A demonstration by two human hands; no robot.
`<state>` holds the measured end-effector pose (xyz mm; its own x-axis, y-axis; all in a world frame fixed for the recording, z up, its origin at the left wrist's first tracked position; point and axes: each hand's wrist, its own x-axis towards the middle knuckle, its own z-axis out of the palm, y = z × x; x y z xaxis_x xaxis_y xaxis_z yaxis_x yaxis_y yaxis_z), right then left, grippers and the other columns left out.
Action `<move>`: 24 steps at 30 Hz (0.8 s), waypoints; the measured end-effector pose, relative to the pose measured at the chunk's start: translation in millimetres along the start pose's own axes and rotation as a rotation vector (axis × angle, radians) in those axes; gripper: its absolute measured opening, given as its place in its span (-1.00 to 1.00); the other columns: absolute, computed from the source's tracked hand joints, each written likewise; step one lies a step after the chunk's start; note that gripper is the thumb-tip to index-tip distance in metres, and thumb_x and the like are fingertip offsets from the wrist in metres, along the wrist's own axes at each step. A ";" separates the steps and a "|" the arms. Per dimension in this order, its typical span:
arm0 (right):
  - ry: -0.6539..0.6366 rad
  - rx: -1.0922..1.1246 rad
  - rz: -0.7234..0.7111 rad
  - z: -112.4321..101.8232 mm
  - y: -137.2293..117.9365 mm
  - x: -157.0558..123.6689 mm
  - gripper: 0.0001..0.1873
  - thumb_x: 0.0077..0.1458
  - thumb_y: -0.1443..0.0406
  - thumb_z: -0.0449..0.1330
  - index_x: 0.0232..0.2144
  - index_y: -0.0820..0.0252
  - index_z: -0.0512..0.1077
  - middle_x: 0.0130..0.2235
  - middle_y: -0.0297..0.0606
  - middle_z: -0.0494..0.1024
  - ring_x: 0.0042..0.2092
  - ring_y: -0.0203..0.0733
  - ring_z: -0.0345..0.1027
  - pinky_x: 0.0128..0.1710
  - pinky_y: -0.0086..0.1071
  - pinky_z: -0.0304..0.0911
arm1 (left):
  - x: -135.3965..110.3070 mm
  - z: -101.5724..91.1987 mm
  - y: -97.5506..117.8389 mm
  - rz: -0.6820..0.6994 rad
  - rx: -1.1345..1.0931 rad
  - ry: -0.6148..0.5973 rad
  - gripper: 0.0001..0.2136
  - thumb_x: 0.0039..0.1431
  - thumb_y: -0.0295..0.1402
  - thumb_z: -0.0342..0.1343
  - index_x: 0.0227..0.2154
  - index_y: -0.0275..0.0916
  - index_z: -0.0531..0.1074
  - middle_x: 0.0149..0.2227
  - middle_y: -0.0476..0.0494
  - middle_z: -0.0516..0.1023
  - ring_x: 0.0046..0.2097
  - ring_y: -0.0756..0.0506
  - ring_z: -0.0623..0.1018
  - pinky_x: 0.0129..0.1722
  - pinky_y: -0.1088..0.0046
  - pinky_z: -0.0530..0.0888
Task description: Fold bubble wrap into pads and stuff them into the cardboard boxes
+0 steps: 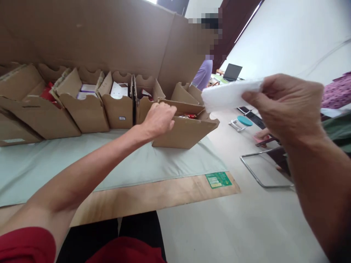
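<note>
The end box (pixel 183 134), green card (pixel 218 180) before it, half-hides red contents (pixel 189 116); my left hand (pixel 161 118) curls at its rim, grip unclear; my right hand (pixel 292 104) pinches white sheeting (pixel 230 95).

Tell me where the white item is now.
In the head view, the white item is right of centre, pinched in the right hand, up and right of the cardboard box the left hand touches.

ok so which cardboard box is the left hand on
The box nearest the green card, at the row's right end: the left hand grips its upper left corner, while neither hand touches the other boxes.
</note>
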<state>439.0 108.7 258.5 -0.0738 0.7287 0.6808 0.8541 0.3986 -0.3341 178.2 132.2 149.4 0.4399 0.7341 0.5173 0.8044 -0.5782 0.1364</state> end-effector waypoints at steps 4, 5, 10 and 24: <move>-0.214 -0.083 -0.088 10.9 21.8 26.3 -0.87 0.11 0.37 0.31 -0.26 0.19 0.65 -0.27 -0.23 0.66 -0.25 -0.25 0.44 -0.17 -0.25 0.31 | -23.2 21.3 17.2 0.112 0.064 0.063 -0.75 0.31 -0.57 -0.02 -0.22 -0.25 0.58 -0.23 -0.19 0.67 -0.03 -0.21 0.61 0.33 -0.27 0.23; -0.314 -0.063 -0.125 14.8 27.4 30.9 -0.87 0.09 0.41 0.31 -0.29 0.18 0.65 -0.26 -0.23 0.67 -0.22 -0.23 0.47 -0.12 -0.25 0.32 | -33.1 24.3 21.2 0.137 0.071 0.104 -0.72 0.34 -0.57 -0.04 -0.21 -0.23 0.59 -0.24 -0.16 0.67 -0.02 -0.20 0.60 0.36 -0.32 0.15; -0.619 -0.126 -0.298 36.2 53.5 39.5 -0.81 0.07 0.43 0.26 -0.31 0.14 0.66 -0.22 -0.22 0.69 -0.16 -0.17 0.49 -0.05 -0.23 0.31 | -53.4 32.4 24.8 0.171 0.062 0.185 -0.70 0.36 -0.56 -0.03 -0.22 -0.14 0.60 -0.28 -0.06 0.66 0.00 -0.19 0.58 0.38 -0.40 0.07; -1.180 -0.425 -0.307 126.4 59.8 34.7 -0.76 0.00 0.44 0.21 -0.35 0.09 0.65 -0.31 -0.27 0.68 -0.27 -0.08 0.50 -0.28 -0.33 0.19 | -35.2 32.6 14.7 0.082 0.065 0.117 -0.70 0.29 -0.54 0.00 -0.13 -0.16 0.61 -0.26 -0.09 0.64 -0.10 -0.17 0.58 0.37 -0.42 0.09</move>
<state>422.5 228.2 179.8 -0.5170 0.7747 -0.3642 0.8011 0.5877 0.1130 187.6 109.4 105.7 0.4587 0.6368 0.6197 0.7936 -0.6074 0.0367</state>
